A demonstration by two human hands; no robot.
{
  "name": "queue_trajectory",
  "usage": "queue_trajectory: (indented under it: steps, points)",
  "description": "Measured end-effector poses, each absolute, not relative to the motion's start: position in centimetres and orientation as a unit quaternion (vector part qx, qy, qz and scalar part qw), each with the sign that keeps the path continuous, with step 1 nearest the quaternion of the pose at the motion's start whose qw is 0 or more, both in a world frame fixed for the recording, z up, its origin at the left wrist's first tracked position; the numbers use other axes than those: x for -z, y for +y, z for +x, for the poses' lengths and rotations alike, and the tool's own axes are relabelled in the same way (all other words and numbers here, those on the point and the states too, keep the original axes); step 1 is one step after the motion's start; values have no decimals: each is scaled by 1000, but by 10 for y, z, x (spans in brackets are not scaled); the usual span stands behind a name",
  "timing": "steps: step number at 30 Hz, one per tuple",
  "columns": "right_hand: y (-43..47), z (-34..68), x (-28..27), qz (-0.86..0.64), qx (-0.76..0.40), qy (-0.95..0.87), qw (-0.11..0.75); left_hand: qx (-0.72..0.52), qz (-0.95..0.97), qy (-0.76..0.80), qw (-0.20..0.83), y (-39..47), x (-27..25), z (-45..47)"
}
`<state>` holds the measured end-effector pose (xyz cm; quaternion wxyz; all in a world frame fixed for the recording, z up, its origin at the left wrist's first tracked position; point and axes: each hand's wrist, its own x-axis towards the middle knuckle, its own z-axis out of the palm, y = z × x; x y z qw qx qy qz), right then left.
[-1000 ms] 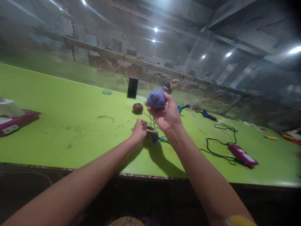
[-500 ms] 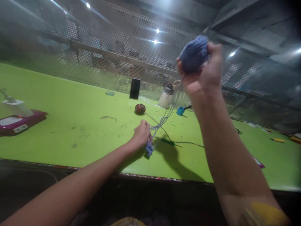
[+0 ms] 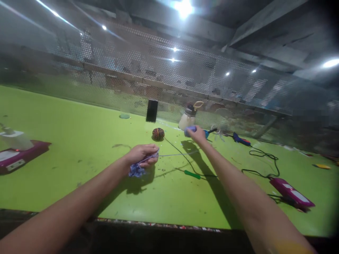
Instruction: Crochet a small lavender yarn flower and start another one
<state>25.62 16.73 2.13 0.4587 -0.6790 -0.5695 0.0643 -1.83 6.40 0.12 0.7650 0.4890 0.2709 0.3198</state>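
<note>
My left hand (image 3: 145,155) is closed on a small bunched piece of blue-purple yarn work (image 3: 137,170), which hangs below the fingers over the green table. My right hand (image 3: 199,135) grips a ball of blue-purple yarn (image 3: 190,131) in front of the pale bottle. A strand of the same yarn (image 3: 176,154) runs from the left hand toward the right, and the right forearm hides where it ends. Between the hands, farther back, sits a dark multicoloured yarn ball (image 3: 158,134). A green-handled crochet hook (image 3: 192,174) lies on the table nearer to me.
A phone (image 3: 152,110) leans upright against the mesh, left of a pale bottle (image 3: 186,118). At right are a magenta power strip (image 3: 292,193), a black cable (image 3: 262,154) and a blue glue gun (image 3: 241,139). Another magenta strip (image 3: 25,155) with a plugged-in charger is at left.
My right hand has come down with the yarn ball from high up to near the tabletop. My left hand has shifted left with the yarn work, and the several loose strands are now one straighter line.
</note>
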Motion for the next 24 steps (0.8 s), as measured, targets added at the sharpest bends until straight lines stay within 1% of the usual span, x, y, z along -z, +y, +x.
queue_trajectory:
  steps: [2, 4, 7, 11, 17, 21, 24]
  points:
    - [170, 251, 8, -683, -59, -613, 392, -315, 487, 244, 777, 64, -7, -15]
    - [175, 252, 22, -685, -44, -642, 342, -305, 487, 221, 788, 63, -11, -7]
    - [183, 263, 23, -695, -9, -656, 294, -280, 491, 188, 803, 62, -14, 9]
    - [187, 280, 16, -716, 32, -648, 259, -246, 499, 154, 817, 63, -8, 24]
    - [168, 289, -2, -712, 70, -651, 254, -236, 500, 156, 819, 71, 10, 22]
    - [131, 274, -26, -679, 73, -670, 289, -250, 490, 173, 817, 70, 12, 18]
    - [83, 248, -40, -623, 32, -712, 323, -258, 480, 188, 817, 65, 9, 20]
